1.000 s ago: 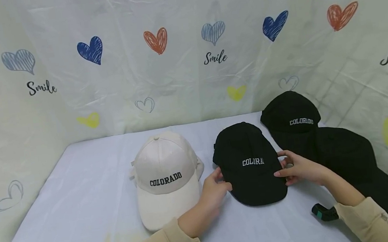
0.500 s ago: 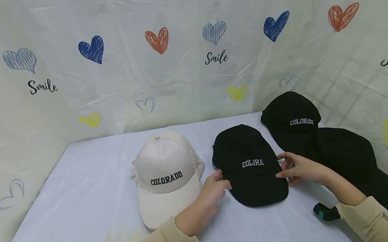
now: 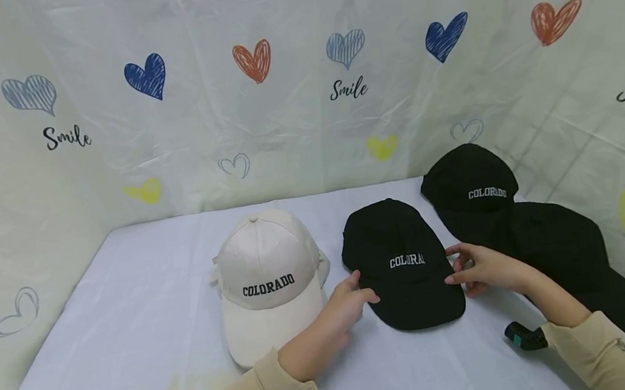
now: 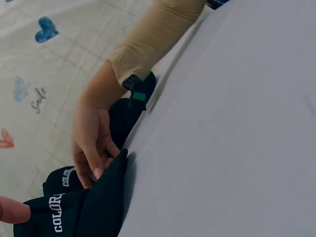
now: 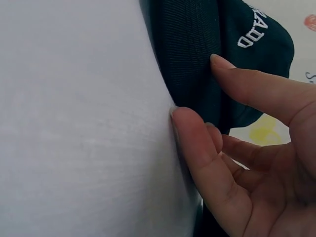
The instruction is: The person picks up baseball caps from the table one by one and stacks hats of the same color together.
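A black baseball cap [image 3: 415,302] with white lettering lies on the white-covered table, its brim toward me. My left hand [image 3: 342,310] holds its left side, thumb over the brim's edge. On the opposite side, my right hand [image 3: 489,272] pinches the brim's edge between thumb and fingers. The right wrist view shows one fingertip on top of the brim [image 5: 185,54] and other fingers low beside it, close to the tabletop. Of the left hand, only one fingertip [image 4: 15,210] appears in the left wrist view, at the crown. Some fingertips are hidden by the cap.
Left of my left hand sits a cream cap [image 3: 275,334] lettered COLORADO. Another black cap [image 3: 468,167] stands at the back right, overlapped by a further black cap [image 3: 563,234] behind my right forearm. A patterned curtain [image 3: 303,112] closes off the table's back.
The black cap has shifted very slightly left between my hands. My left thumb has slid a little farther over its brim. The other caps stay put.
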### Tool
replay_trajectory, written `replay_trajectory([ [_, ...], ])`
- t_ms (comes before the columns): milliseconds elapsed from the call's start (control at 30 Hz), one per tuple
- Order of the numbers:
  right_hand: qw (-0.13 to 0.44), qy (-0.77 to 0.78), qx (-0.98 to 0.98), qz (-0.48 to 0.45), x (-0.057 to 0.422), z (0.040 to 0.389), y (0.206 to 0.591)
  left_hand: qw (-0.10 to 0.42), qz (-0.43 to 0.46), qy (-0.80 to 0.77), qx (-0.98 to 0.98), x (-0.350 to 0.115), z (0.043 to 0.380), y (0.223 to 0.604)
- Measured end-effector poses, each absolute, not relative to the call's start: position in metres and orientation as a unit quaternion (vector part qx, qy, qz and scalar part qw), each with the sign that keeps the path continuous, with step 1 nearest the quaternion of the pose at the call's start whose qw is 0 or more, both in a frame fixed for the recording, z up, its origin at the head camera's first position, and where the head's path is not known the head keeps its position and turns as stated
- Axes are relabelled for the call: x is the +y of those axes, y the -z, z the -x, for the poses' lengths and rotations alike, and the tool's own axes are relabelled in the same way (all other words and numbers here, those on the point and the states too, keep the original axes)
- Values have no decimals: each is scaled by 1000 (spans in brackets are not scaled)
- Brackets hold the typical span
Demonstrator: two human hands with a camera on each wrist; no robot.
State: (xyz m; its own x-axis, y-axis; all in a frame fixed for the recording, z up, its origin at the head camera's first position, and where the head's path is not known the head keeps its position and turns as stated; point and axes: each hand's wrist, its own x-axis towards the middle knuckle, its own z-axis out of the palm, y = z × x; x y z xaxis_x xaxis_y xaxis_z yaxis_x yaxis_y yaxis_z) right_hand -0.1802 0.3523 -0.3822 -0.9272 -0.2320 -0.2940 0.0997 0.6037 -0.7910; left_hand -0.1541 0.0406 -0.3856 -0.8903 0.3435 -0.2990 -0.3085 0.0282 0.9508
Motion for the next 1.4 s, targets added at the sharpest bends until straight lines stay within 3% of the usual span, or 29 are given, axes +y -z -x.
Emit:
replay_trajectory([
  [633, 164, 342, 920, 98, 351, 180, 376, 253, -16, -721, 645, 32, 151, 379],
  [1167, 127, 318, 933, 111, 348, 180, 360, 214, -22, -786, 579, 40, 153, 367],
  [1400, 62, 344, 930, 115, 345, 174, 356, 172, -20, -827, 534, 50, 157, 358],
])
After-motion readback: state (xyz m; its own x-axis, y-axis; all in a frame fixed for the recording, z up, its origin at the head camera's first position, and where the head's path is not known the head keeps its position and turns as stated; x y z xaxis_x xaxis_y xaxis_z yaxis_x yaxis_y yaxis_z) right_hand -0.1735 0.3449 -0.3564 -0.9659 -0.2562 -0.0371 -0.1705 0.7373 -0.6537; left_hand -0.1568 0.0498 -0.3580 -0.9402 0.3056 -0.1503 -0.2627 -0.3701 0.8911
